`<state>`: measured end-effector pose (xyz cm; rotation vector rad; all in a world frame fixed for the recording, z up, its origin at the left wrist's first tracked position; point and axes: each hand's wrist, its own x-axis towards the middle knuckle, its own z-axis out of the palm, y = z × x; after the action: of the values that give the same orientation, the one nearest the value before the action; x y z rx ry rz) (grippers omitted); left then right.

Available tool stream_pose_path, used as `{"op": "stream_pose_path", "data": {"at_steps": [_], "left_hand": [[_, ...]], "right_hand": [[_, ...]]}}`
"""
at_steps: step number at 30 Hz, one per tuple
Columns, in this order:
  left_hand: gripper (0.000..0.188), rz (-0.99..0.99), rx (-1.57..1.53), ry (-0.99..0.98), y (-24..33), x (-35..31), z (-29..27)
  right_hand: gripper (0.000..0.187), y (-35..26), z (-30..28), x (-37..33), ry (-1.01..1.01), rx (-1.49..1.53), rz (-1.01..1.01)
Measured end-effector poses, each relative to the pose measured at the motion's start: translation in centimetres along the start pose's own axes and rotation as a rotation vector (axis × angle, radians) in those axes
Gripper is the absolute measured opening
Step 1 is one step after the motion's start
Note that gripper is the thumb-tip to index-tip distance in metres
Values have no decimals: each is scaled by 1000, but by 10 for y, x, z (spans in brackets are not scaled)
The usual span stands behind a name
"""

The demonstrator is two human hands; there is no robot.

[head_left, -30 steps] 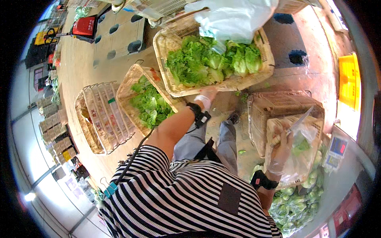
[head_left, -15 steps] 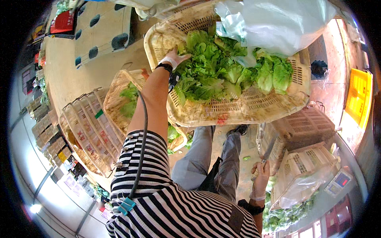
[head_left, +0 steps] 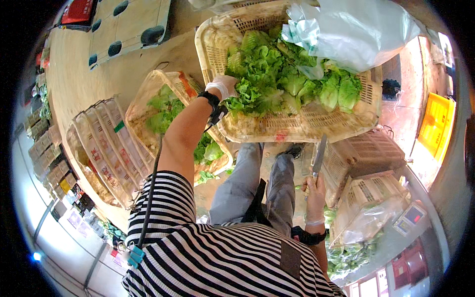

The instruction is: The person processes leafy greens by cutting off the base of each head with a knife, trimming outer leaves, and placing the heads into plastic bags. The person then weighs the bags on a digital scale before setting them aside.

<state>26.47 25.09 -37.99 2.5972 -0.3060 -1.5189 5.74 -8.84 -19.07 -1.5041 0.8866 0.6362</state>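
Observation:
A cream plastic basket (head_left: 297, 132) with slotted sides holds a heap of loose green lettuce (head_left: 264, 74). At the basket's left side, my left hand (head_left: 225, 86) is closed on leaves at the heap's edge; its fingertips are partly hidden. My right hand (head_left: 315, 192), low on the right, is wrapped round the handle of a knife (head_left: 321, 154). Its blade points up toward the basket's near rim. A thin translucent glove covers at least part of each hand. A clear plastic bag (head_left: 354, 32) lies over the basket's far right part.
Left of the basket, a smaller crate (head_left: 141, 101) also holds lettuce, with stacked crates (head_left: 106, 148) beyond it. More crates (head_left: 366, 158) stand at the right, near my right hand. A yellow crate (head_left: 435, 127) stands farther right. A plastic pallet (head_left: 131, 27) lies at the upper left.
My left hand's fingers have gone from spread to drawn together at the lettuce. My right hand has risen, and the knife blade now shows clearly. The whole view has shifted slightly.

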Motion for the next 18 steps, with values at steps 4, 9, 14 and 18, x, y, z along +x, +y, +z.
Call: {"op": "stream_pose_path", "data": {"at_steps": [4,9,14,18], "left_hand": [[45,65,-18,367,7,-55,32],[39,85,-1089,781,8,-139,65],[31,101,-2043,669,53,-254,102],[45,80,-2485,566,111,-326,170]], "right_hand": [[14,-8,-14,-25,-17,-65,-70],[14,-12,-46,-51,-59,-170,-179],[18,-22,-61,-57,-171,-348,-356],[28,-85,-20,-103,-478,-247,-389]]}}
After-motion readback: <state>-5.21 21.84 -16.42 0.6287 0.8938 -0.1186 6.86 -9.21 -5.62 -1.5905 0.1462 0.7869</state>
